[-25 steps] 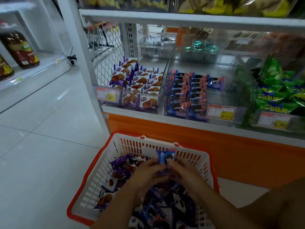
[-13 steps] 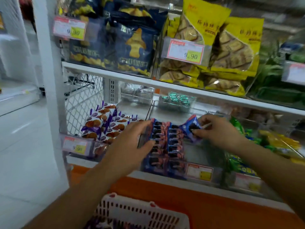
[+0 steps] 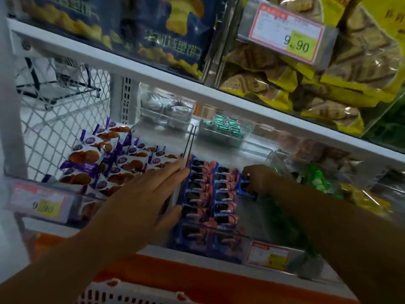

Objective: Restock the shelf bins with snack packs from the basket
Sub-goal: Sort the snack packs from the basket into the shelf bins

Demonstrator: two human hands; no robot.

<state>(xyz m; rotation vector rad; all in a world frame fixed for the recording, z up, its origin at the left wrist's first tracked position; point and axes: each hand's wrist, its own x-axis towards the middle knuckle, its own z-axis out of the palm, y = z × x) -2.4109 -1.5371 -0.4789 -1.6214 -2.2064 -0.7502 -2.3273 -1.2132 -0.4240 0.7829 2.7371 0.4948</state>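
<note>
**Left hand** (image 3: 140,200): The fingers (image 3: 173,172) are straight and held close together, palm down. They hold nothing. The tips lie at the lower end of the clear divider (image 3: 190,141). Blur prevents confirmation of contact. The thumb is spread to the right, against the near end of the stocked blue packs (image 3: 208,194).

**Right hand** (image 3: 260,178): The fingers are curled round one blue snack pack (image 3: 247,188). The pack is low in the middle bin (image 3: 252,218), just right of the stocked blue packs and touching or nearly touching the outer row.

**Surroundings, by size:**
- Yellow biscuit bags (image 3: 306,73) fill the shelf above the right fingers.
- Dark blue bags (image 3: 164,29) fill the shelf above the left fingers.
- Purple waffle packs (image 3: 105,163) fill the bin left of the left fingers, beyond the divider.
- Green packs (image 3: 315,178) lie just right of the right hand, behind a clear bin wall.
- The basket (image 3: 109,290) shows only its white lattice rim, below the left forearm.
- A price label (image 3: 268,255) is fixed to the bin front, below the right wrist.
</note>
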